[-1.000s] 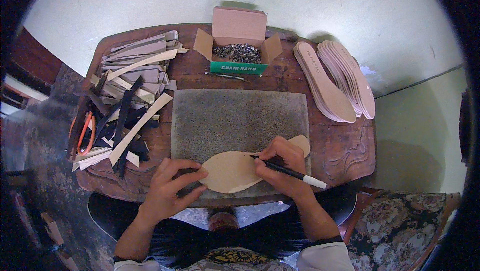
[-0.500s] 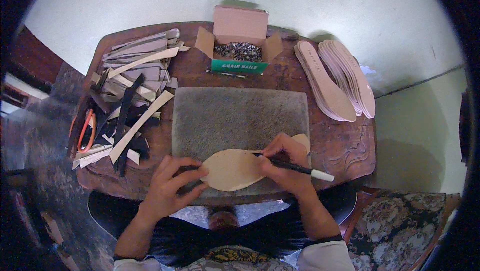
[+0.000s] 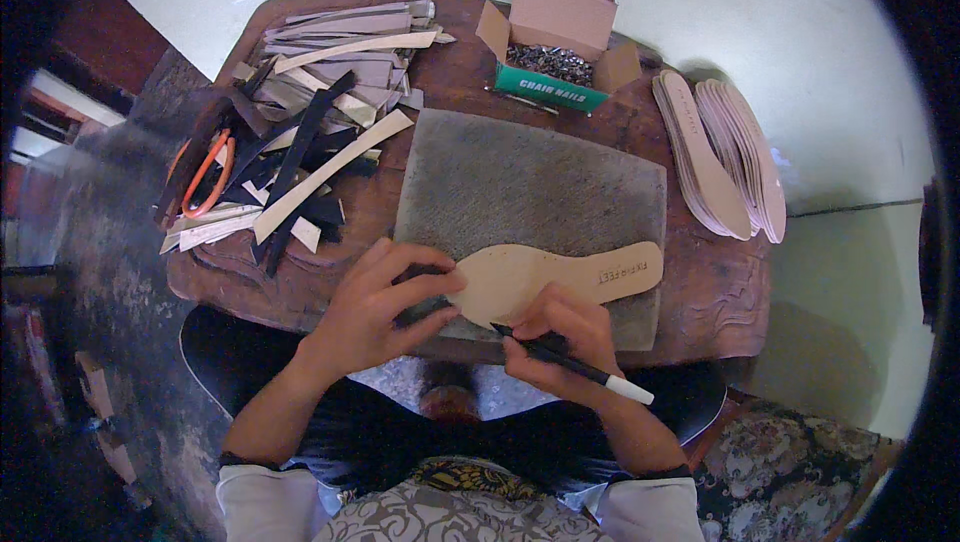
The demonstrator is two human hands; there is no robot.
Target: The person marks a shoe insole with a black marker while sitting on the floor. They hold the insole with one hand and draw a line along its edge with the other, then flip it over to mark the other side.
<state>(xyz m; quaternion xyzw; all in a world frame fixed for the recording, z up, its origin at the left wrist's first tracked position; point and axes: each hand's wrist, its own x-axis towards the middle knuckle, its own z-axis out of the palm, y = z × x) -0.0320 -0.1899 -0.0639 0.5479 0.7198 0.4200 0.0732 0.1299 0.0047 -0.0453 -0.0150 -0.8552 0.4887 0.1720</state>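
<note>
A tan insole (image 3: 515, 272) lies flat on the grey rectangular mat (image 3: 520, 177), its wide toe end to the left and its heel to the right. Small dark marks run along its far edge. My left hand (image 3: 385, 302) grips the toe end at its left rim, thumb and fingertips pressed to it. In my right hand (image 3: 565, 332) is a black marker (image 3: 575, 362) with a white end, its tip touching the insole's near edge close to the toe. The fingers of my right hand cover part of the insole's near side.
Two stacks of insoles (image 3: 700, 162) stand at the right of the carved wooden table (image 3: 710, 312). Beyond the mat sits an open green box (image 3: 550, 82) of small metal nails. Leather strips (image 3: 330, 172) and orange-handled scissors (image 3: 212, 177) crowd the left side.
The marker tip has shifted from the insole's far edge to its near edge, and my right hand has moved nearer me, uncovering the heel. The whole view has turned slightly.
</note>
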